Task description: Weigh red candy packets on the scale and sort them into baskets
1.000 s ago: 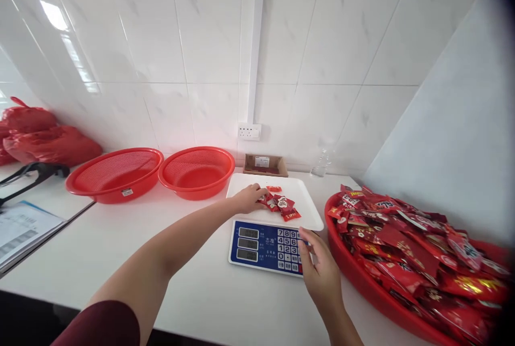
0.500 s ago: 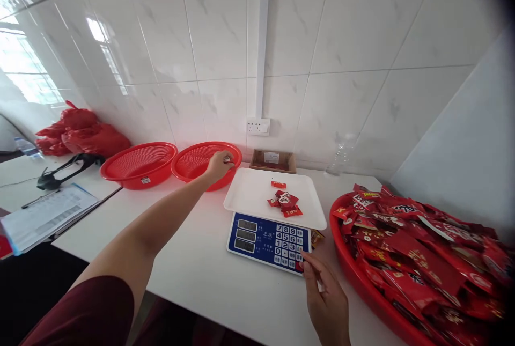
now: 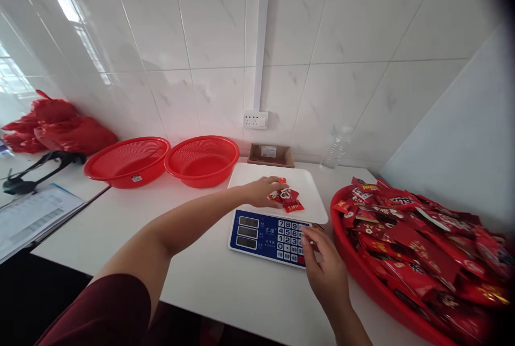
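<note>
On white tray (image 3: 309,188) of blue scale (image 3: 263,243), small red packets (image 3: 295,206) bunched at left hand's (image 3: 264,192) fingertips! Risk: careless sweep could scatter them; stray brush from right hand (image 3: 328,265) could press keypad (image 3: 287,240). Left arm (image 3: 173,228) stretched forward, fingers curved, grip hidden, can't tell. Right thumb, forefinger nearly meeting; pinch unclear.
</note>
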The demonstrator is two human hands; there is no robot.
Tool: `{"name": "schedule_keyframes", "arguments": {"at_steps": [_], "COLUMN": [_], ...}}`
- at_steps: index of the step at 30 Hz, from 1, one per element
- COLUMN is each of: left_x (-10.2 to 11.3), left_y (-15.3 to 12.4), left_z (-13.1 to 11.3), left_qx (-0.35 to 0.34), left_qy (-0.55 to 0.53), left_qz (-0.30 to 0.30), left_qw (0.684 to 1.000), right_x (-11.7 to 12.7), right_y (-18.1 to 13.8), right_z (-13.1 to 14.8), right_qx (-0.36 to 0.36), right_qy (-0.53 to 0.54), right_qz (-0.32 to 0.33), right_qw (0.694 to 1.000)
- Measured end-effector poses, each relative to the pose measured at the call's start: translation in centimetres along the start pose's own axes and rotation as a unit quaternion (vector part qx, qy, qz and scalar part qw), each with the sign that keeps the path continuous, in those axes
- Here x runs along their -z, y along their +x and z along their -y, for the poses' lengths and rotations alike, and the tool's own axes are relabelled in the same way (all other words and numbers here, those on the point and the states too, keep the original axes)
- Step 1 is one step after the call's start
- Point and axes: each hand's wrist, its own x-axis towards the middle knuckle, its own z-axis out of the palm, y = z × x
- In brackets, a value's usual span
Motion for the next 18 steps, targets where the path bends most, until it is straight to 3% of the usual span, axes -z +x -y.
{"name": "schedule_keyframes", "arguments": {"at_steps": [3,8,11,14,16,18], "left_x": [-1.3,-1.5,0.4,3.2,4.7,5.3], "left_y": [1.6,1.8,0.0,-2.9,-4.9,-6.8], "left_z": [-1.3,0.3,2.8,6.7,9.4,11.7], "left_qx": [-0.001,0.015,0.048,0.134,0.208,0.261], "left_qy": [0.021,0.018,-0.013,-0.029,-0.023,-0.013], "left_qz": [0.026,-0.064,-0.175,-0.269,-0.276,-0.231], "left_qw": [0.999,0.998,0.983,0.953,0.938,0.937], "right_x": [-0.1,-0.4,-0.9,-2.1,-3.3,-4.8], "right_y": [1.1,2.8,4.2,6.1,7.6,9.1], "right_z": [0.3,0.2,-0.2,-1.1,-2.0,-3.0], "right_qx": [0.012,0.057,0.079,0.075,0.065,0.058], "right_qy": [-0.032,-0.064,-0.084,-0.119,-0.142,-0.164], "right_qz": [0.023,0.041,0.047,0.061,0.086,0.127], "right_qw": [0.999,0.995,0.992,0.988,0.984,0.977]}}
